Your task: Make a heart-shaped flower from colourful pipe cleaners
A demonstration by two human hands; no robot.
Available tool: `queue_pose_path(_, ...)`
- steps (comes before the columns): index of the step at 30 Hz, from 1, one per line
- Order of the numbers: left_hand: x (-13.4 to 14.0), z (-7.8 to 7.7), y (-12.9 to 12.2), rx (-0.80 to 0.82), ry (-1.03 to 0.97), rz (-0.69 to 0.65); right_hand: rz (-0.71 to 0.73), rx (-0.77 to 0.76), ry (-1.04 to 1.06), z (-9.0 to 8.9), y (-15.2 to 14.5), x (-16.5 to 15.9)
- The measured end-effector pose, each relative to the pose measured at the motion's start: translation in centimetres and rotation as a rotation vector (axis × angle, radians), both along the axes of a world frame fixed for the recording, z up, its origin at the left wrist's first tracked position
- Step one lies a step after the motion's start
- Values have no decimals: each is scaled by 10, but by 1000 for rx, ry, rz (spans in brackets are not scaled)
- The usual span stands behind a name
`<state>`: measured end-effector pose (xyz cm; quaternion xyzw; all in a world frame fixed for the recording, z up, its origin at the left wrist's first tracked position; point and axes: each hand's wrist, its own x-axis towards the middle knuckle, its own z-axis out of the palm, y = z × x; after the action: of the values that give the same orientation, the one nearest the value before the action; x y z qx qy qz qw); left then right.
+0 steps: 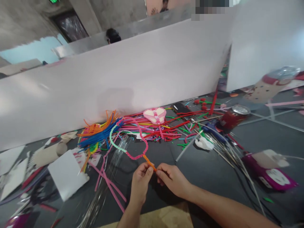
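Note:
My left hand (142,179) pinches an orange pipe cleaner (148,162) between thumb and fingers. Close beside it, my right hand (173,180) grips the lower end of the same orange pipe cleaner. From its upper end rises a large heart-like loop of twisted pipe cleaner (144,139), pink on most sides and mint green at the left. Beyond the loop lies a pile of pink, red and purple pipe cleaners (133,127), with a pink and cream heart-shaped piece (155,115) on it. Blue pipe cleaners (101,134) lie bundled to the left.
A white partition (106,79) stands behind the dark table (163,155). To the right are a red can (234,117), a phone (181,110), metal wires (220,148) and a purple pack (270,174). White card (66,174) and a cardboard tube (49,153) lie left.

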<state>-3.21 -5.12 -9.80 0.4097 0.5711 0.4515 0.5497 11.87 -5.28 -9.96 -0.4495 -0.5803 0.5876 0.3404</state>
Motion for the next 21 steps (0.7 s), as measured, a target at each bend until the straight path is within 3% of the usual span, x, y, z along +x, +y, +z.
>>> queue_pose_path(10, 2, 5, 1, 34, 129, -70, 49, 165, -162, 0, 1, 2)
queue_pose_path(21, 3, 8, 1, 37, 205, -35, 98, 263, -239, 3, 4, 8)
